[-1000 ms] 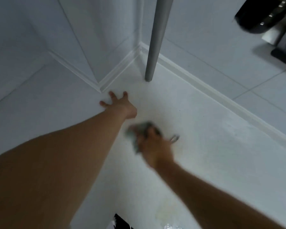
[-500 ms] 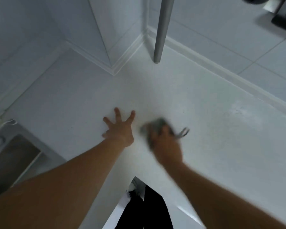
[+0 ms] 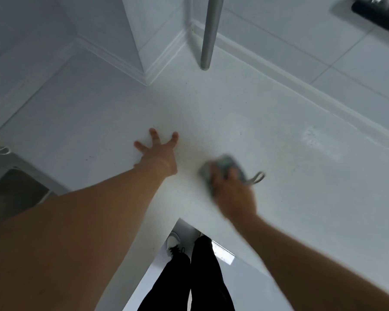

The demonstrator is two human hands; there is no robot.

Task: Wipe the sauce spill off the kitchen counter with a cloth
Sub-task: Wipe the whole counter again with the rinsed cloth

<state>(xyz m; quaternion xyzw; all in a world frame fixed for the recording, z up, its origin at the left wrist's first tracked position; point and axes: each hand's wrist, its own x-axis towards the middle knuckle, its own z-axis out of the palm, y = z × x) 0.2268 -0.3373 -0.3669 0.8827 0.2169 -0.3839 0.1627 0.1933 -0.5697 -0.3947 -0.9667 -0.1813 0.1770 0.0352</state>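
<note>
While my left hand [image 3: 158,157] lies flat on the white bench [image 3: 279,176] with its fingers [image 3: 154,134] spread wide, my right hand [image 3: 233,194] grips the grey cloth [image 3: 225,163], fingers curled over it and blurred, pressing it to the bench just right of the left hand. A small loop [image 3: 257,178] sticks out at the cloth's right. Compared with half a second ago, both hands sit nearer the bench's near edge and the cloth has slid slightly right. A faint smear [image 3: 317,142] shows far right. The grey pole [image 3: 209,32] stands at the far corner, the sink [image 3: 14,191] at left; more of my black trousers [image 3: 200,277] and a shoe [image 3: 173,242] now show below.
</note>
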